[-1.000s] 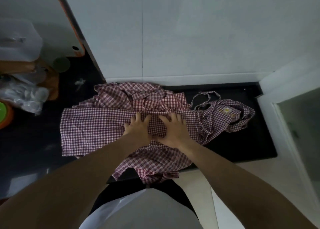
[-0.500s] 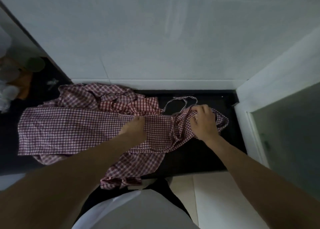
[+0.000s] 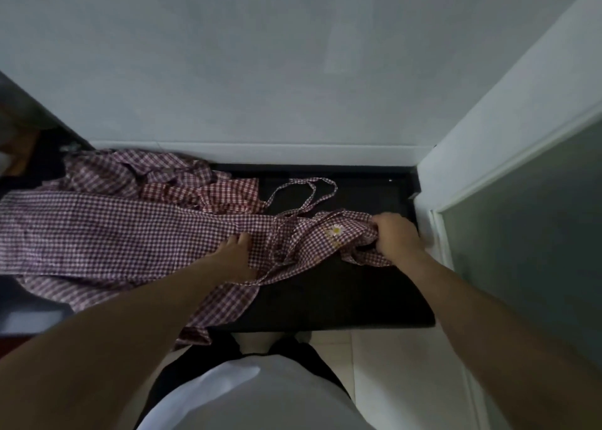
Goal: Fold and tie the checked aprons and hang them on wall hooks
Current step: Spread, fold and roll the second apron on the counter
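A red-and-white checked apron [image 3: 107, 231] lies stretched across the black counter [image 3: 342, 299], its lower edge hanging over the front. My left hand [image 3: 236, 257] presses flat on the cloth near its middle. My right hand [image 3: 392, 237] grips the bunched bib end with a small daisy patch [image 3: 336, 231] at the right. Thin apron straps [image 3: 306, 192] loop loose on the counter behind. A second checked apron [image 3: 156, 179] lies crumpled against the wall.
A white tiled wall [image 3: 293, 71] rises behind the counter. A white frame with a frosted pane [image 3: 521, 218] stands at the right. Blurred kitchen items [image 3: 16, 156] sit at far left. Pale floor tiles [image 3: 407, 364] lie below.
My right hand has left the middle of the apron, taken hold of the bib end and drawn it to the right. The view has turned to the right.
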Available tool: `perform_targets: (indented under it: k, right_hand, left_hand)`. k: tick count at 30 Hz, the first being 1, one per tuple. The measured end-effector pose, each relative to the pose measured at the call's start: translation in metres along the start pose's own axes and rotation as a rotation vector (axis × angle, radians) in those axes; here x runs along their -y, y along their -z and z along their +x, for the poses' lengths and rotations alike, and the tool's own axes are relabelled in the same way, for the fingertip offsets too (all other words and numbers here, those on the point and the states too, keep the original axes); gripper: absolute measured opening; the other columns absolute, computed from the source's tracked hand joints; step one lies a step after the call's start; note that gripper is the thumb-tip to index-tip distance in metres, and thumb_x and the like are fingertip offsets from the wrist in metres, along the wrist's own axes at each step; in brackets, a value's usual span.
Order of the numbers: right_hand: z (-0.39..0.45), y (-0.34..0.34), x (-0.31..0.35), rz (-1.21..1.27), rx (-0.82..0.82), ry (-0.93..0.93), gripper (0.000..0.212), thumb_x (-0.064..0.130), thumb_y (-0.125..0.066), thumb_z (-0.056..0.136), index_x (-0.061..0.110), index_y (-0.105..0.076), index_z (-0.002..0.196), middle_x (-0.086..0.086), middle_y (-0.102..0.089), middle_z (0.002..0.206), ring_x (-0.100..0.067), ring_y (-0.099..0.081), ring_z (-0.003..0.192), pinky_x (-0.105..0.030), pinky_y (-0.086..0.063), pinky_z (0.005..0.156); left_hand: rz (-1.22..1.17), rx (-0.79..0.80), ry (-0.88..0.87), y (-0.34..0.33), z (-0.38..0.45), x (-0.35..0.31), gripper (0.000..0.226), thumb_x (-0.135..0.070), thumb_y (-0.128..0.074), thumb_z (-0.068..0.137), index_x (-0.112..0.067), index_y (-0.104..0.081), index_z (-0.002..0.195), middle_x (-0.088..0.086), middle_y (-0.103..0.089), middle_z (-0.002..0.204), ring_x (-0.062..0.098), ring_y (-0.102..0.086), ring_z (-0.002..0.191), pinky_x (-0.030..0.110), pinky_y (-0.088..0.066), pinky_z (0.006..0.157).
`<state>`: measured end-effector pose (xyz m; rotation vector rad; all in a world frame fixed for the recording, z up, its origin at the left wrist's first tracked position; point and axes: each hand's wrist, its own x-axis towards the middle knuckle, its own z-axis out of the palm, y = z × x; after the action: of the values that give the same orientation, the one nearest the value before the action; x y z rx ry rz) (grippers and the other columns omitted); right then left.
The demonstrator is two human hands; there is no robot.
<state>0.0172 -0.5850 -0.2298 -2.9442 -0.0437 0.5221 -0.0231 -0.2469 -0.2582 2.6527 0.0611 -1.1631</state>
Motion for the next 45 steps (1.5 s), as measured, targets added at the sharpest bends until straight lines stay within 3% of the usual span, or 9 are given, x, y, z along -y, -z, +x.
perform_targets:
  k: [7,12,17,21,23,26,31,38,45]
  right_hand:
    - [-0.012,0.025,-0.052,-0.316,-0.218,-0.105,0.053,0.008,-0.078,0.069,0.008,-0.059,0.118,-0.017,-0.052,0.119,-0.035,-0.047,0.114,-0.045,-0.041,0.099]
    - [-0.026,0.014,-0.008,0.012,-0.269,0.089,0.056,0.019,-0.074,0.072,0.021,-0.055,0.125,-0.005,-0.046,0.133,-0.027,-0.038,0.132,-0.048,-0.024,0.114]
    - [-0.013,0.002,0.013,0.003,0.13,0.257,0.09,0.035,-0.075,0.077,0.027,-0.026,0.153,-0.002,-0.025,0.16,-0.023,-0.012,0.151,-0.057,-0.004,0.119]
    - [-0.009,-0.001,0.01,-0.068,0.188,0.315,0.031,0.026,-0.069,0.086,0.025,-0.062,0.116,0.002,-0.061,0.12,-0.019,-0.051,0.123,-0.048,-0.015,0.121]
    - [-0.013,0.007,0.006,-0.003,0.057,0.323,0.014,0.015,-0.066,0.086,0.024,-0.061,0.096,0.005,-0.06,0.102,-0.017,-0.057,0.103,-0.035,-0.038,0.105]
    - [-0.019,0.022,-0.002,0.014,-0.068,0.36,0.025,0.005,-0.065,0.084,0.025,-0.049,0.083,0.005,-0.051,0.091,-0.012,-0.049,0.087,-0.024,-0.033,0.083]
    - [-0.036,0.022,-0.028,-0.15,-0.354,0.351,0.018,0.004,-0.078,0.069,0.014,-0.062,0.071,-0.005,-0.063,0.076,-0.028,-0.059,0.076,-0.039,-0.045,0.075]
    - [-0.062,0.01,-0.068,-0.301,-0.018,0.208,0.022,0.013,-0.075,0.077,0.015,-0.072,0.099,-0.004,-0.069,0.101,-0.028,-0.061,0.103,-0.04,-0.046,0.088]
    - [-0.088,-0.002,-0.06,-0.289,-0.107,0.058,0.036,-0.006,-0.084,0.057,0.008,-0.066,0.086,-0.011,-0.061,0.084,-0.027,-0.06,0.06,-0.028,-0.03,0.052]
  left_hand:
    - [0.019,-0.045,0.064,-0.008,0.008,-0.008,0.109,-0.053,-0.073,0.078,-0.007,-0.005,0.151,0.019,-0.019,0.153,0.04,-0.024,0.141,0.054,-0.03,0.113]
    - [0.035,-0.048,0.079,-0.009,0.009,-0.013,0.113,-0.049,-0.073,0.081,-0.005,0.002,0.153,0.021,-0.014,0.155,0.041,-0.018,0.144,0.049,-0.026,0.116]
    - [0.035,-0.042,0.071,-0.01,0.01,-0.01,0.118,-0.058,-0.075,0.074,-0.009,-0.002,0.152,0.018,-0.014,0.155,0.038,-0.019,0.144,0.05,-0.028,0.115]
    - [0.025,-0.043,0.064,-0.011,0.01,-0.008,0.12,-0.06,-0.076,0.072,-0.009,-0.003,0.152,0.018,-0.014,0.154,0.038,-0.019,0.143,0.054,-0.029,0.114]
    - [0.025,-0.046,0.063,-0.012,0.011,-0.006,0.12,-0.061,-0.076,0.072,-0.009,-0.003,0.152,0.018,-0.014,0.154,0.038,-0.02,0.143,0.056,-0.029,0.114]
    - [0.002,-0.034,0.06,-0.012,0.014,-0.004,0.122,-0.061,-0.077,0.071,-0.008,-0.003,0.152,0.018,-0.014,0.154,0.038,-0.019,0.144,0.054,-0.027,0.115]
    - [-0.018,-0.039,0.057,-0.01,0.016,-0.005,0.123,-0.062,-0.076,0.072,-0.007,-0.001,0.153,0.021,-0.013,0.155,0.04,-0.018,0.144,0.05,-0.026,0.116]
    - [-0.013,-0.048,0.045,-0.011,0.016,-0.002,0.124,-0.061,-0.077,0.072,-0.006,0.0,0.152,0.021,-0.012,0.155,0.042,-0.017,0.144,0.052,-0.026,0.116]
    - [-0.006,-0.069,0.03,-0.012,0.015,-0.004,0.125,-0.06,-0.077,0.073,-0.005,0.001,0.153,0.023,-0.011,0.155,0.043,-0.017,0.144,0.051,-0.025,0.117]
